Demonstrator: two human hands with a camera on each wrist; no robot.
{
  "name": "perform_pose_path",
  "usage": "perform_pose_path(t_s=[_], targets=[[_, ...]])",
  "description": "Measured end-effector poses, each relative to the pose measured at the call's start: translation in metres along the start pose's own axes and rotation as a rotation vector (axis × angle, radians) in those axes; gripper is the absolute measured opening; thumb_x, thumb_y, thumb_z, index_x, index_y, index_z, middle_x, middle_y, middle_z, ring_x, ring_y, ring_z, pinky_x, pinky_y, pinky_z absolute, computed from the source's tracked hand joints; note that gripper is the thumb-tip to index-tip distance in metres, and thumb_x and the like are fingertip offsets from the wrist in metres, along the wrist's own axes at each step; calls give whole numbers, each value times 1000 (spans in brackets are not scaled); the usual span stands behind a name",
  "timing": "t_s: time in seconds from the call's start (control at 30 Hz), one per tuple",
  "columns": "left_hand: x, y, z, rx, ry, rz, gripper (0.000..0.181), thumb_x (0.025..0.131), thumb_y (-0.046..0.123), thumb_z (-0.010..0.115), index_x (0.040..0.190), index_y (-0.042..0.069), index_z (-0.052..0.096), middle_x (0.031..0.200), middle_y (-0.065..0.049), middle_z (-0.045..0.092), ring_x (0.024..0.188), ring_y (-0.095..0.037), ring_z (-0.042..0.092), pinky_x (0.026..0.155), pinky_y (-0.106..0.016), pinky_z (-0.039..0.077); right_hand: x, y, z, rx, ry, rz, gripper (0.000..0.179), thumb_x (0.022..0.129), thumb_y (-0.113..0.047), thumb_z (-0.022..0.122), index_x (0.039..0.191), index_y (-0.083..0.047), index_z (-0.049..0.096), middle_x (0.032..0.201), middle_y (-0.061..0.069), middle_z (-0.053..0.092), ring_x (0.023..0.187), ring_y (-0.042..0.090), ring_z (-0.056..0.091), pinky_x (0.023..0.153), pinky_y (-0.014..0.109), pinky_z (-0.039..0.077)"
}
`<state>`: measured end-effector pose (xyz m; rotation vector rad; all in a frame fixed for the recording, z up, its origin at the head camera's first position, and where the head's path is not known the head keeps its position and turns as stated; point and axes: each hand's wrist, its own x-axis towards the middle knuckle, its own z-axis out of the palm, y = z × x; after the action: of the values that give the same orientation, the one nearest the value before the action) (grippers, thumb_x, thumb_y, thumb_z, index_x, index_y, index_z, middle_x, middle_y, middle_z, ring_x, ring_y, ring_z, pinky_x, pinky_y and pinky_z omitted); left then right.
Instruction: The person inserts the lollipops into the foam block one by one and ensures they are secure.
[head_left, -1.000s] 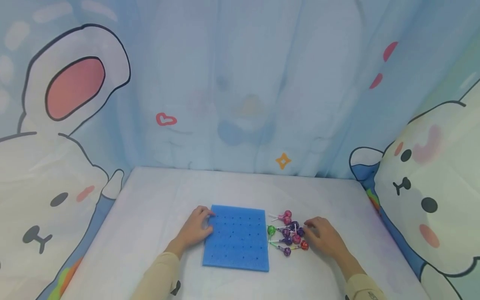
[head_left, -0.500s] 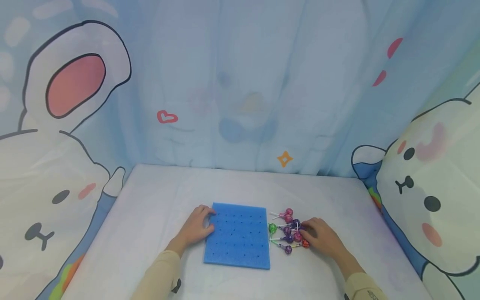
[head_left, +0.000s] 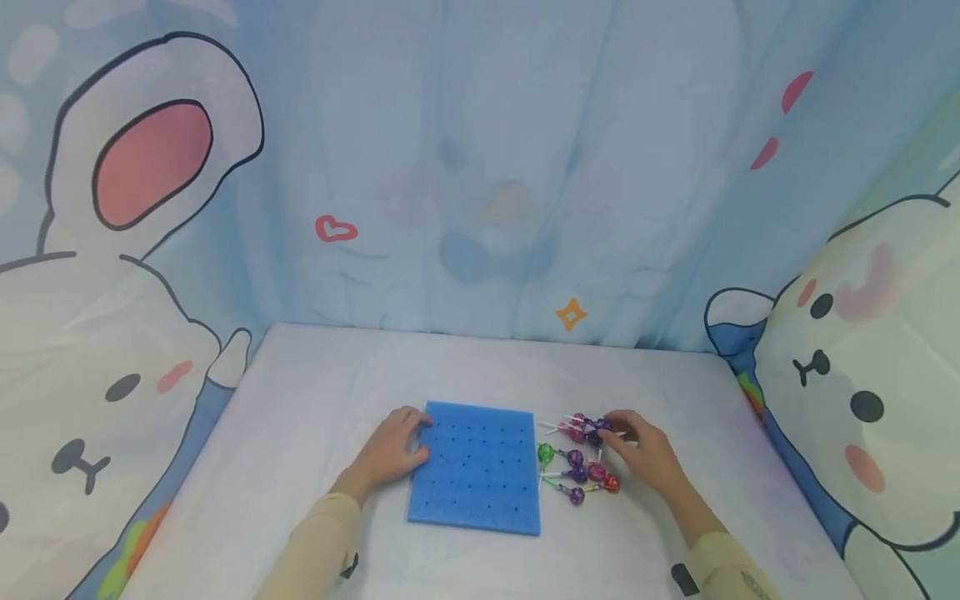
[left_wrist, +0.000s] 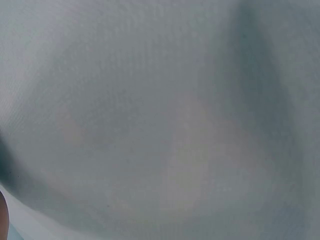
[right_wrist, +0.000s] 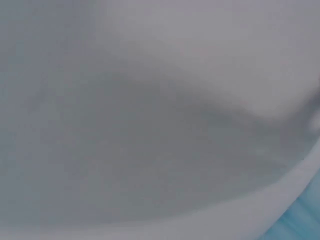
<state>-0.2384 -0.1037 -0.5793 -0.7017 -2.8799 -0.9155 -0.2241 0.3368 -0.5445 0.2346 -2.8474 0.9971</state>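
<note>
A blue foam board (head_left: pixel 475 467) with rows of small holes lies flat on the table. My left hand (head_left: pixel 387 446) rests at its left edge, thumb and fingertips spread along the side. To the right of the board is a loose bunch of lollipops in shiny wrappers. Among them are a green lollipop (head_left: pixel 546 452), a red lollipop (head_left: pixel 612 482) and several purple and pink ones. My right hand (head_left: pixel 643 450) pinches a purple lollipop (head_left: pixel 602 426) at the back of the bunch, beside the pink lollipops. Both wrist views show mostly blurred grey cloth.
The table (head_left: pixel 330 375) has a pale cloth over it. A light blue curtain (head_left: pixel 487 167) with cartoon animals hangs behind and on both sides of it. Beige sleeves (head_left: pixel 318 542) cover both forearms.
My right hand has moved into the bunch, taken hold of a purple lollipop and shifted it toward the back, near the pink ones. The left hand stays at the board's edge.
</note>
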Motion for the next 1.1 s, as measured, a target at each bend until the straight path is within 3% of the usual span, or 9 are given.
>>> perform_pose_path(t_s=[0.13, 0.27, 0.33, 0.4, 0.5, 0.57, 0.87, 1.1], targets=[[0, -2, 2, 5, 1, 5, 41, 86, 29, 66, 123, 16, 57, 121, 0, 55, 119, -19, 50, 105, -39, 42, 13, -24, 1, 149, 42, -7, 42, 97, -35, 60, 130, -10, 58, 123, 9, 63, 113, 28, 61, 93, 27, 52], [1, -3, 4, 1, 0, 10, 41, 86, 29, 65, 124, 16, 56, 121, 0, 55, 119, -19, 50, 104, -39, 42, 26, -57, 6, 295, 16, -16, 46, 97, -36, 61, 135, -12, 57, 129, 9, 59, 120, 28, 58, 91, 14, 47], [0, -3, 4, -3, -7, 3, 41, 86, 29, 65, 124, 16, 56, 122, 0, 55, 120, -19, 50, 105, -39, 42, 32, -74, 12, 369, -20, -16, 48, 95, -37, 63, 137, -13, 55, 129, 10, 58, 122, 29, 57, 91, 17, 48], [0, -2, 4, -7, -7, -2, 41, 86, 29, 66, 124, 16, 56, 122, 0, 55, 120, -19, 50, 105, -39, 41, 35, -100, 14, 433, -69, -2, 49, 96, -30, 64, 139, -10, 52, 132, 14, 56, 125, 31, 54, 95, 26, 49], [0, -1, 3, -10, -10, -9, 42, 86, 28, 66, 125, 16, 56, 122, 0, 55, 120, -19, 50, 105, -39, 41, 41, -121, 27, 501, -108, -6, 46, 95, -24, 65, 137, -8, 53, 134, 15, 56, 126, 31, 53, 99, 36, 48], [0, 0, 0, -7, -13, -8, 42, 86, 29, 66, 125, 16, 56, 122, -1, 55, 120, -20, 50, 105, -39, 41, 46, -132, 38, 510, -128, -5, 42, 95, -20, 65, 134, -7, 56, 135, 14, 57, 126, 30, 53, 100, 41, 47], [2, 3, -1, -7, -5, 12, 42, 83, 26, 65, 122, 12, 56, 120, -4, 55, 117, -22, 51, 103, -42, 42, 54, -151, 90, 460, -190, -15, 37, 96, -15, 62, 134, -12, 60, 133, 7, 61, 123, 24, 57, 100, 38, 47], [2, 1, 0, 3, -4, 9, 43, 83, 27, 64, 122, 12, 57, 119, -3, 55, 116, -21, 51, 103, -41, 43, 50, -155, 106, 439, -175, 24, 36, 96, -13, 62, 132, -14, 61, 133, 5, 61, 122, 22, 58, 100, 38, 47]])
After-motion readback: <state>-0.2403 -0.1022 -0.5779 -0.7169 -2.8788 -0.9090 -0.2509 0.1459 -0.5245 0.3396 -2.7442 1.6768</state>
